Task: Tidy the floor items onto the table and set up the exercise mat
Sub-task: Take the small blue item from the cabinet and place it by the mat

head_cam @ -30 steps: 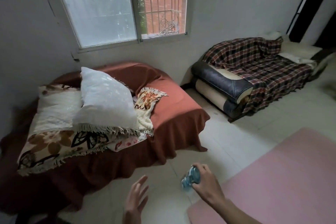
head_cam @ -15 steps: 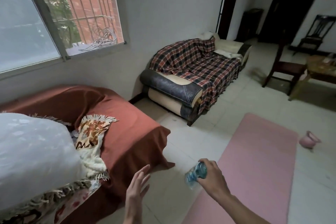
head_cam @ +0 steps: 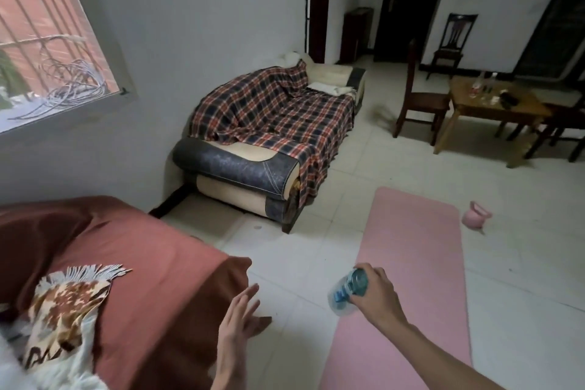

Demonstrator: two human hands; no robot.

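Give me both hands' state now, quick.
Left hand: open, empty.
Right hand: closed on the bottle.

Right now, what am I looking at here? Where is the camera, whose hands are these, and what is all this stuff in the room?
There is no machine here: a person wears a wide-angle camera on the head, so you see the room as they do, looking forward and down.

The right hand grips a blue plastic bottle. The left hand is open and empty.

On the tiled floor lies a pink exercise mat, unrolled flat. Beside its far end sits a small pink pot, tipped over.

On the left is a bed with a rust-red cover; against the wall stands a sofa under a plaid blanket. Far right is a wooden table with a few small items on it, too blurred to name, and a dark chair next to it.
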